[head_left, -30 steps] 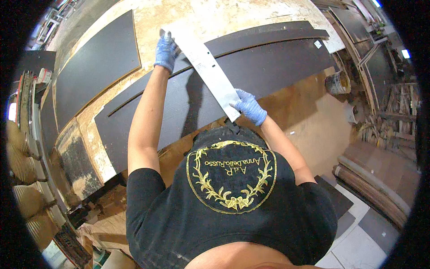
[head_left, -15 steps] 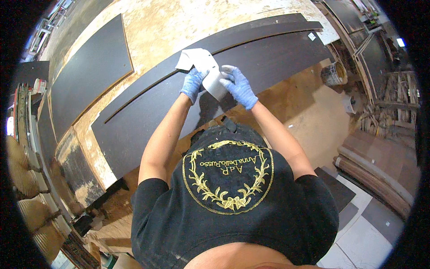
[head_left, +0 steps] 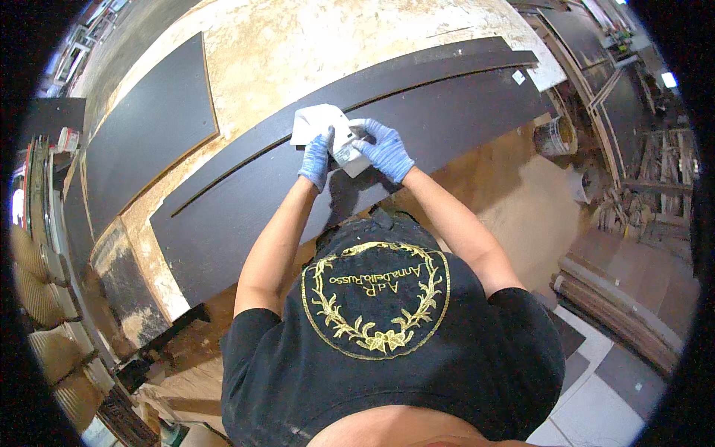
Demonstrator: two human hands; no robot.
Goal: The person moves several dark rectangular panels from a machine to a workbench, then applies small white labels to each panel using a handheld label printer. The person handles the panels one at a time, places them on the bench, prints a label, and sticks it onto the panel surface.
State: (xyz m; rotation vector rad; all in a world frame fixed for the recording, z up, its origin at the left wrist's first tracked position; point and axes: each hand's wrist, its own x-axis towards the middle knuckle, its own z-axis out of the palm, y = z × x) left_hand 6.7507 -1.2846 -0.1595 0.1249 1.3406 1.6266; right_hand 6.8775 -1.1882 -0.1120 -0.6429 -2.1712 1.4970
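A curled white paper strip (head_left: 319, 121) with a few small dark marks is held up over the dark boards. My left hand (head_left: 316, 162), in a blue-grey knit glove, is closed on its left side with the thumb on top. My right hand (head_left: 385, 151), gloved the same way, pinches the strip's right edge between thumb and fingers. Below both hands lies a long dark board (head_left: 439, 123). A narrower dark board (head_left: 417, 65) rests along its far side. A small white sticker (head_left: 518, 77) sits near the long board's right end.
Another dark panel (head_left: 153, 123) lies to the left on the worn, pale-splotched worktop (head_left: 261, 56). A bucket (head_left: 555, 137) stands at the right, with a stack of brown boards (head_left: 618, 294) nearer me. Scrap wood strips (head_left: 659, 167) are piled at the far right.
The white strip is now bent more tightly, its lower end turned to show a greyish marked face. My right hand has shifted slightly left and down, its fingers closer in on the strip.
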